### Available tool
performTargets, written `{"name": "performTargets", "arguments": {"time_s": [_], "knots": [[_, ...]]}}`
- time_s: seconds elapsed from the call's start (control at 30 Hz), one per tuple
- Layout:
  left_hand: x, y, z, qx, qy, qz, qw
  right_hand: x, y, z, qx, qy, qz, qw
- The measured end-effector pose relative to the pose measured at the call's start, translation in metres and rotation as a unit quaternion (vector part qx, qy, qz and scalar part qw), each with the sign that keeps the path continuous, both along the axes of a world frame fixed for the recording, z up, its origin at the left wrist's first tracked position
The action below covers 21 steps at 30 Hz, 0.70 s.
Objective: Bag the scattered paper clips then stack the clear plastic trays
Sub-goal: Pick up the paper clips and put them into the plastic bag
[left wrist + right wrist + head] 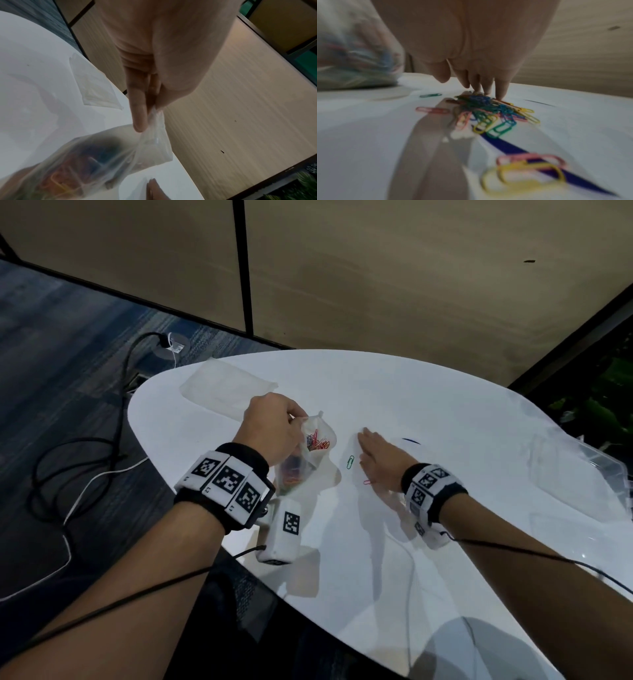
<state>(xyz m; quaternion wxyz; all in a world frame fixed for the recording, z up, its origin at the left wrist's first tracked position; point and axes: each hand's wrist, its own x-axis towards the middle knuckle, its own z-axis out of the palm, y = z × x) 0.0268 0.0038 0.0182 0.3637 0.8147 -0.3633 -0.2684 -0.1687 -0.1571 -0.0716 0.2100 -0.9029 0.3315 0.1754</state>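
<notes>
Far left on the rounded white tabletop (445, 412) — a flat, empty clear plastic bag (227, 387) is laid near the far edge, apart from the hands.

Next, the left hand (270, 428) is held above the table; the upper edge of a small clear plastic bag part-filled with coloured paper clips (306, 455) is pinched between thumb and fingertips (139, 115), and the bag's bottom is rested on the table. Its mouth is seen gaping toward the right.

Just right of the bag, a single green paper clip (350, 462) and a pink paper clip (367, 482) are left loose on the surface.

The right hand (380, 460) is laid low over the table, fingers straight and close together; in the right wrist view the fingertips (502, 88) are pressed down at the far side of a heap of mixed-colour paper clips (493, 113). A pink-and-yellow pair of clips (529, 171) is seen nearer the wrist, lying across a dark blue strip (530, 155).

Far right — clear plastic trays (582, 463) are set at the table's edge, well apart from the bag.
</notes>
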Motion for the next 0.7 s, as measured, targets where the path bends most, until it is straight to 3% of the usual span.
{"name": "performTargets", "arguments": {"time_s": [0.07, 0.13, 0.2, 0.37, 0.47, 0.57, 0.63, 0.7], "knots": [[-0.003, -0.001, 0.0, 0.003, -0.01, -0.005, 1.0, -0.013, 0.008, -0.004, -0.063, 0.016, 0.095, 0.993], [-0.008, -0.004, 0.001, 0.003, -0.01, -0.009, 1.0, -0.031, 0.009, -0.006, -0.131, 0.045, 0.136, 0.981], [-0.012, -0.005, 0.001, 0.009, -0.014, -0.014, 1.0, -0.046, 0.007, -0.006, -0.151, 0.045, 0.114, 0.981], [-0.017, -0.004, 0.002, 0.015, -0.006, -0.019, 1.0, -0.052, 0.001, -0.008, -0.15, -0.071, 0.077, 0.983], [-0.021, -0.004, 0.005, 0.017, -0.014, -0.023, 0.999, -0.046, -0.002, 0.002, -0.153, -0.073, -0.003, 0.986], [-0.026, -0.006, 0.009, 0.018, -0.013, -0.029, 0.999, -0.048, -0.009, 0.013, -0.096, -0.132, -0.179, 0.97], [-0.028, -0.008, 0.01, 0.017, -0.011, -0.029, 0.999, -0.054, -0.018, 0.015, -0.025, -0.176, -0.298, 0.938], [-0.03, -0.009, 0.01, 0.022, -0.014, -0.034, 0.999, -0.058, -0.021, 0.021, 0.074, -0.242, -0.393, 0.884]]}}
